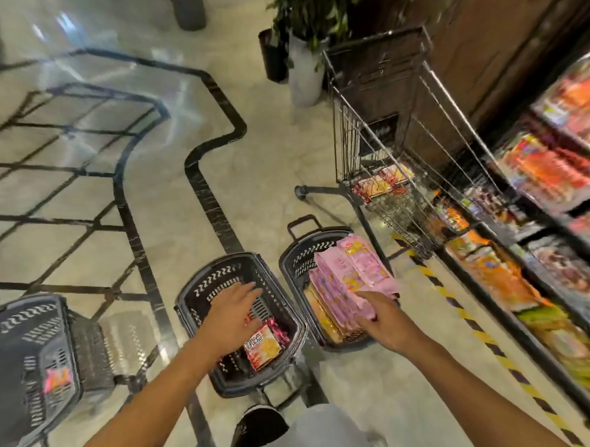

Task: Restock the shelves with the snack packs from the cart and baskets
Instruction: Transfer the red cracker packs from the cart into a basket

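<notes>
- Presently the right hand (387,324) grips a fanned stack of pink snack packs (352,276) by its near edge, over the right basket (297,257).
- Left hand (235,310) is released, fingers straight and spread, held over the middle basket (188,297); contact with anything cannot be confirmed.
- Middle basket stands just left of the right basket, rims nearly touching. Its far half shows bare floor mesh; a red-and-orange snack pack (262,346) lies at its near right corner.
- Right basket holds further upright packs, yellow-orange edges showing under the pink stack; the hand and stack cover most of its contents.
- Third basket (30,356) stands well left of the middle basket, with open marble floor (169,202) between and beyond.
- Wire cart (385,150) stands beyond the right basket, with a few packs on its lower level; labels unreadable.
- Shelves (544,244) run right of the right basket, behind a yellow-black floor stripe (462,317); stock is motion-blurred and cut off by the frame edge.
- Potted plant (303,52) stands beyond the cart.
</notes>
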Demonstrator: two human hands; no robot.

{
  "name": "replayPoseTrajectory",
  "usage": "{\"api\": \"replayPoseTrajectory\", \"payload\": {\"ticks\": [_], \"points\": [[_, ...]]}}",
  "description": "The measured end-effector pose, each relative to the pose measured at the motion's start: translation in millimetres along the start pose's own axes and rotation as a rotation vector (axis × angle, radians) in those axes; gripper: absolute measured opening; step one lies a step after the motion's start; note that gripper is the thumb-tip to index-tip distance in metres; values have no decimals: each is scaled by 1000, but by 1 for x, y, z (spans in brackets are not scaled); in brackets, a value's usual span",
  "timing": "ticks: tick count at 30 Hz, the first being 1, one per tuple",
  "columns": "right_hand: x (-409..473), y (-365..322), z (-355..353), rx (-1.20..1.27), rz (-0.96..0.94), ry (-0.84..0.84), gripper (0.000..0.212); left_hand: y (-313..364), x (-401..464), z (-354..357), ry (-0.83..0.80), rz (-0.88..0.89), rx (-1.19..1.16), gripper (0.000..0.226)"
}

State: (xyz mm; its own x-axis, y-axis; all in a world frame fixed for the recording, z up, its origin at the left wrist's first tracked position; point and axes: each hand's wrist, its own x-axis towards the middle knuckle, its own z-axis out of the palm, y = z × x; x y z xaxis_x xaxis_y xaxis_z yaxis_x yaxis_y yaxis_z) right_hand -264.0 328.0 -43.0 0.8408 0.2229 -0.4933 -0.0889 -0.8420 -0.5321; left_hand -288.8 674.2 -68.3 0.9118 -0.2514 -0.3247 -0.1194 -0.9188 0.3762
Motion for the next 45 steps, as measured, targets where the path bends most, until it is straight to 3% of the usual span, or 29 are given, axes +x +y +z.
{"api": "replayPoseTrajectory", "payload": {"ticks": [9,14,17,18,22,26,31,34,37,42,45], "points": [[-107,175,-96,-83,14,189,62,215,60,42,-97,211,207,68],[-169,266,-146,-63,115,277,68,341,91,52,-182,317,243,90],[-196,299,-172,-24,161,326,96,392,109,57,-152,407,298,89],[-203,307,-180,-18,172,335,102,402,116,59,-155,413,320,88],[-211,337,-206,-9,209,379,71,438,150,63,-195,447,314,96],[-200,364,-231,-16,215,367,68,468,182,66,-139,449,333,98],[-157,391,-270,-73,194,332,83,491,236,71,-103,437,320,100],[-116,406,-302,-123,150,291,68,496,274,68,-98,420,303,101],[-75,420,-338,-131,152,228,71,503,315,60,-99,388,287,104],[-9,446,-395,-224,109,132,109,504,384,45,-102,316,220,94],[25,451,-428,-228,125,120,95,503,419,36,-116,255,219,89]]}}
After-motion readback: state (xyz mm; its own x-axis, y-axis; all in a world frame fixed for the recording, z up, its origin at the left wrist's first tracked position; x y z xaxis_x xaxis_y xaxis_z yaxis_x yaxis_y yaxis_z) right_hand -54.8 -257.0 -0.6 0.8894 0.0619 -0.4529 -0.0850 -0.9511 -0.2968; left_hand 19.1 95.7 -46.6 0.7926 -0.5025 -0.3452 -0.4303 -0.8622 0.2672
